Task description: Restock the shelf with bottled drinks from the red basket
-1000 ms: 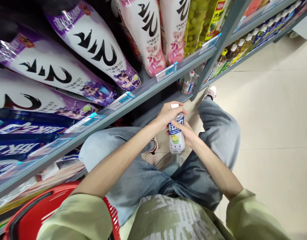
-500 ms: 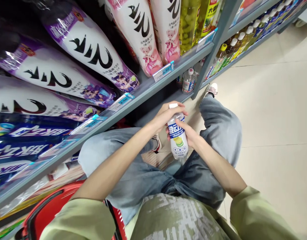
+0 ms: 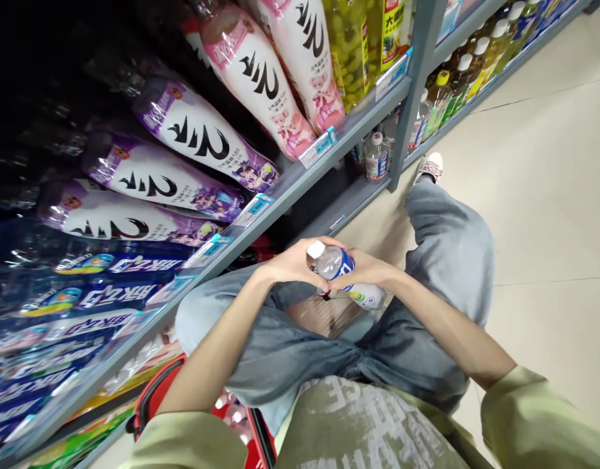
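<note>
Between my knees I hold a clear drink bottle (image 3: pixel 365 294) with a white cap and a blue and white label, tilted with its cap toward the shelf. My left hand (image 3: pixel 294 264) wraps round the neck end near the cap. Around the bottle's middle, over the label, my right hand (image 3: pixel 365 268) is closed. The thumbs of both hands meet on the near side of the bottle. The far fingers are partly hidden behind it.
A shelf edge with price tags (image 3: pixel 318 148) runs diagonally before me. Above it stand purple-labelled bottles (image 3: pixel 197 138) and pink-labelled bottles (image 3: pixel 263 78). One small bottle (image 3: pixel 377 156) stands on the bottom shelf (image 3: pixel 324 198). A red basket (image 3: pixel 156 397) with bottles inside is at my left.
The bottle has gone from nearly upright in view to tilted, cap swung left. My left hand has moved from over the cap to round the neck. The view has shifted slightly.
</note>
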Motion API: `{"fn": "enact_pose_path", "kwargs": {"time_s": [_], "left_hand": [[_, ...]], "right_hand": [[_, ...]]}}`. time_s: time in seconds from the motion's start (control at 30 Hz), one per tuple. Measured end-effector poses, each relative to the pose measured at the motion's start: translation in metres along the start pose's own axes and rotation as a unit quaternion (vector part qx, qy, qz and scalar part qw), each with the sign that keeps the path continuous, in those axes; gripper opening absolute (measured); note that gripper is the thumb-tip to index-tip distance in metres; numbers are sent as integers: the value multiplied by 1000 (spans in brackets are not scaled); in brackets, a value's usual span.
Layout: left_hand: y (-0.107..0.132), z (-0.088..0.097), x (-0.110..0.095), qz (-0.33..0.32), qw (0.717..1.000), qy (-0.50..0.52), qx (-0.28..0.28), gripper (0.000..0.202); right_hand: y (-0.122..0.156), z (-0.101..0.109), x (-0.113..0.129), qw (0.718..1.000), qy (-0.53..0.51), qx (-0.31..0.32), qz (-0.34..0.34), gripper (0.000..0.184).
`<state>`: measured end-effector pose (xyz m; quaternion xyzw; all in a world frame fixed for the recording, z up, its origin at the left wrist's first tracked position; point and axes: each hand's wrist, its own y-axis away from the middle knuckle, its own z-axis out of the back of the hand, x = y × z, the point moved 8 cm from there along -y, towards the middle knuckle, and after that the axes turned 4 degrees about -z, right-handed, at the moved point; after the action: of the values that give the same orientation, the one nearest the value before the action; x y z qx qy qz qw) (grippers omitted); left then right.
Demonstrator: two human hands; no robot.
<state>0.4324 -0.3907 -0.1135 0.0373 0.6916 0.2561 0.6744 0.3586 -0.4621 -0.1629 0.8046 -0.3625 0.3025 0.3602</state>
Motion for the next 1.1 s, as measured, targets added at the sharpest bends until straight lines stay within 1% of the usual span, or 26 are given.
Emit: {"fn": "enact_pose_path", "kwargs": {"time_s": [0.07, 0.13, 0.2, 0.23, 0.27, 0.3, 0.33, 0.37, 0.43, 0.47, 0.5, 0.53, 0.6, 0.7, 0.8, 0.87, 0.97, 1.1], "left_hand": [[2, 0, 3, -23, 999, -26, -21, 84], [5, -2, -4, -59, 995, -80, -30, 80], [10, -4, -17, -88, 984, -149, -34, 74], [12, -5, -23, -94, 977, -187, -40, 71], [15, -4, -27, -93, 968, -227, -50, 68], [18, -2, -29, -84, 958, -267, -68, 65], [20, 3, -29, -70, 946, -304, -93, 63], [22, 9, -26, -53, 932, -336, -122, 61], [25, 25, -16, -18, 904, -385, -183, 58], [24, 34, -9, -3, 890, -406, -209, 57], [22, 43, -1, 10, 875, -424, -232, 56], [19, 51, 6, 22, 862, -440, -251, 56], [11, 68, 25, 65, 840, -464, -275, 58], [-2, 95, 54, 153, 817, -468, -300, 65], [-7, 120, 76, 209, 800, -458, -326, 68], [-5, 133, 89, 237, 791, -452, -338, 68], [0, 146, 103, 264, 784, -440, -348, 63], [6, 150, 122, 272, 796, -417, -345, 53]], "right_hand": [[0, -3, -5, 999, 12, 19, -23, 41], [0, -3, -4, 998, 57, 22, -16, 44], [0, -3, 4, 989, 145, 9, 21, 51], [0, -4, 10, 979, 201, -1, 45, 55], [1, -4, 16, 962, 264, -16, 67, 60], [2, -4, 20, 939, 331, -38, 80, 65], [4, -2, 23, 910, 402, -65, 80, 68], [4, 0, 23, 871, 478, -93, 61, 68], [6, 9, 16, 783, 608, -131, -18, 63], [7, 14, 11, 748, 647, -131, -62, 59], [7, 17, 5, 726, 670, -119, -100, 55], [7, 18, -1, 716, 678, -101, -127, 52], [7, 15, -8, 721, 675, -63, -145, 48], [4, 4, -9, 725, 676, -26, -129, 49], [3, -2, -6, 729, 676, -17, -110, 52], [3, 0, -4, 727, 676, -28, -115, 50], [5, 9, -2, 722, 678, -51, -133, 49], [9, 17, -1, 718, 679, -62, -136, 51]]}}
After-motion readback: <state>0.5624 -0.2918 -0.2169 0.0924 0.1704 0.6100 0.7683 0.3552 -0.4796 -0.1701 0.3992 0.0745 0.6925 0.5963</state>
